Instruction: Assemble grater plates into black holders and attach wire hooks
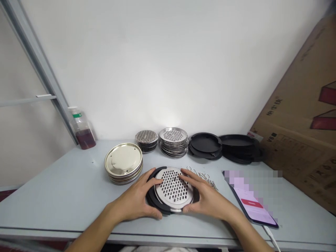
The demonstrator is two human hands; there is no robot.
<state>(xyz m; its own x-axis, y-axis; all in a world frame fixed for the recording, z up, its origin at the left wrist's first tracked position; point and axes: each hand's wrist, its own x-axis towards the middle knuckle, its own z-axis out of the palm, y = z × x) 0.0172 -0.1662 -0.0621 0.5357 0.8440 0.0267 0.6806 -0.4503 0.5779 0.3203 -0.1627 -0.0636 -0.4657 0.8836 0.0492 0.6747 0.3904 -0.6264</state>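
A perforated metal disc lies in a round black holder near the table's front edge. From the left, my left hand grips the holder's rim, its index finger resting on the disc's edge. My right hand wraps the opposite side, with a fingertip on the perforated face and the thumb at the near rim. Just behind my right hand lie several small wire clips. A stack of gold-coloured metal lids stands beyond my left hand.
Along the wall stand two stacks of perforated discs, a smaller one and a larger one, then black round trays and more black parts. A phone with a cable, a cardboard box and a bottle of dark red liquid flank them.
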